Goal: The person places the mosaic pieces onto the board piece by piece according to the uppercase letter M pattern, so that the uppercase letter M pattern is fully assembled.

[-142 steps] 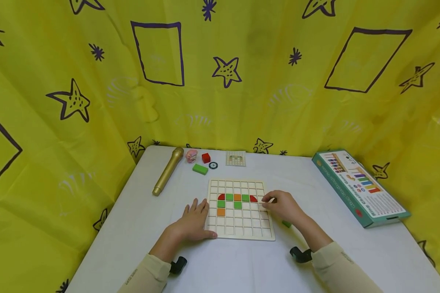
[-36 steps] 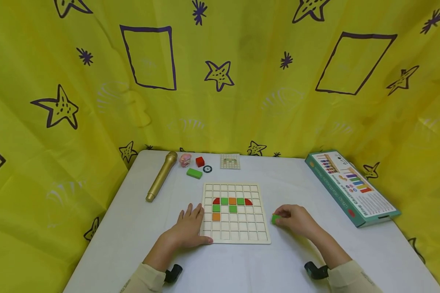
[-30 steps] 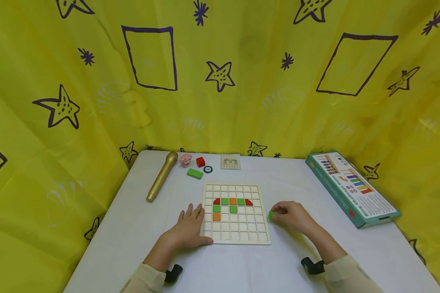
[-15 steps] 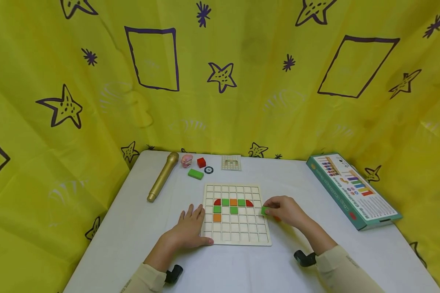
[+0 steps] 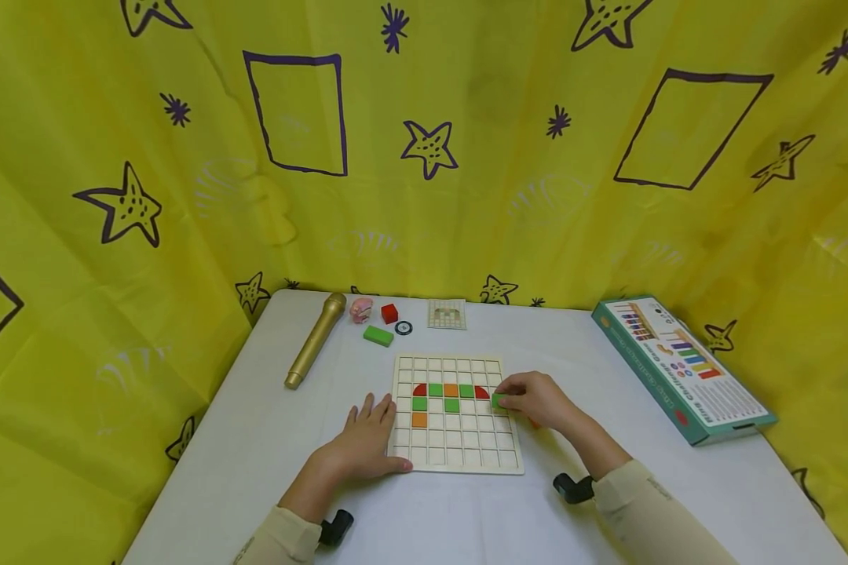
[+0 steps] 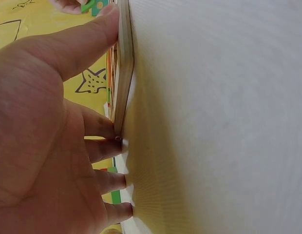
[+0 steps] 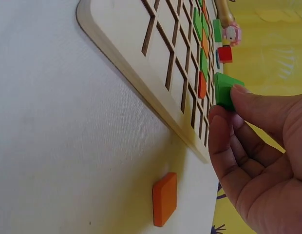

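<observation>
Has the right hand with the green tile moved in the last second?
Yes. The right hand carried the green tile leftward from the table onto the grid board.

Left hand (image 5: pixel 370 439) flat, fingers spread; right hand (image 5: pixel 537 400) pinching, fingertips together.

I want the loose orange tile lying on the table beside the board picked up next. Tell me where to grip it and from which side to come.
The orange tile lies flat on the table, apart from the board, near the right hand. It is thin and square, so probably pinch two opposite edges from above with the fingers, perhaps tipping one edge up first. Its sides look free of neighbours.
</observation>
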